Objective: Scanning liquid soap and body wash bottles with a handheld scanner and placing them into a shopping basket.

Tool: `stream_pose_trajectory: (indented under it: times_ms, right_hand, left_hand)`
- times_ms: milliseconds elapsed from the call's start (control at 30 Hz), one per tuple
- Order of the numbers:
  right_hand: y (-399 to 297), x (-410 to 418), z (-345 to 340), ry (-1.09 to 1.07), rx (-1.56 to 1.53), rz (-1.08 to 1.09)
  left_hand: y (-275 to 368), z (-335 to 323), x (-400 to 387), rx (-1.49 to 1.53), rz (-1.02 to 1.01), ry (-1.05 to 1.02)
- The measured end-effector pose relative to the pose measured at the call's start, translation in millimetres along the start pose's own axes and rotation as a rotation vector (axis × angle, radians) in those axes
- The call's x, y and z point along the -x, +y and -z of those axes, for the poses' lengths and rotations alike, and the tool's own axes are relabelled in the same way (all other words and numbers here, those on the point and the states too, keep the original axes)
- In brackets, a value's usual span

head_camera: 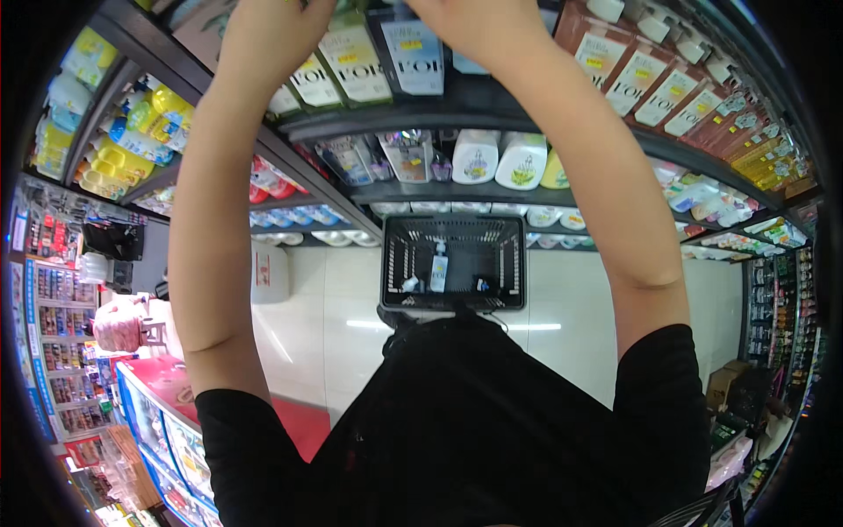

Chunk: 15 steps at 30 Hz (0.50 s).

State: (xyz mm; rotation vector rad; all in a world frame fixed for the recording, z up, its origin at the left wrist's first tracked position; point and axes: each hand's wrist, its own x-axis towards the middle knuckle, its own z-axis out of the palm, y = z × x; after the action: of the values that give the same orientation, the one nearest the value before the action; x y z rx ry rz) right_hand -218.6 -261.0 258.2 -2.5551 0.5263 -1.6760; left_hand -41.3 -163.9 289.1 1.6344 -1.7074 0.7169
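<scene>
Both my arms reach up to a dark shelf (454,112) at the top of the view. My left hand (283,29) is at green bottles (355,62) with white labels, its fingers mostly cut off by the frame's edge. My right hand (484,26) is beside a dark blue bottle (411,62) with a pale label; its fingertips are also out of frame. What either hand grips cannot be seen. Below, a black plastic shopping basket (454,305) stands on the floor before me. A white-labelled bottle (438,273) and a few small items lie inside it.
Pink-brown bottles (642,89) with white caps line the shelf at right. White jugs (520,161) stand one shelf lower. Yellow bottles (161,112) fill shelves at left. A white container (269,273) stands on the tiled floor (566,290). A glass display case (171,435) is at lower left.
</scene>
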Motion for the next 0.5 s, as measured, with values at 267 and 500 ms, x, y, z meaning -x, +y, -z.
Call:
stream_pose_trajectory:
  times_ms: [267,500]
  right_hand:
    - [-26,-10,15,-0.128,0.003,-0.166]
    - [-7,0,15,-0.020,-0.101,-0.049]
  left_hand:
    - [-34,-6,-5,0.154,0.054,-0.170]
    - [-28,11,2,0.323,-0.042,-0.224]
